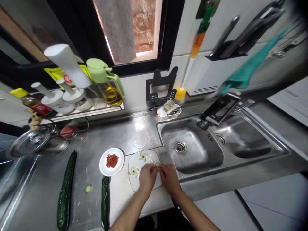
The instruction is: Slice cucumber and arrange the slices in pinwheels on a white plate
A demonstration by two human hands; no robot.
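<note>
Over the right part of a white square plate (133,185), my left hand (147,177) and my right hand (170,179) meet with fingers pinched around thin cucumber slices (157,165). The fingertips partly hide these slices. Two more flower shapes of cucumber slices lie on the plate: one at the back (142,156) and one at the left (133,171). The plate rests on a whitish cutting board (120,195). A round white dish (103,166) holding small red pieces (112,160) stands left of it.
A cut cucumber (105,202) lies along the board's left edge, a whole cucumber (66,192) further left. Between them is a cucumber end (88,188). A black handle (176,204) shows beneath my right wrist. Right are the sink (192,144) and faucet (216,110); seasoning containers (77,98) stand back left.
</note>
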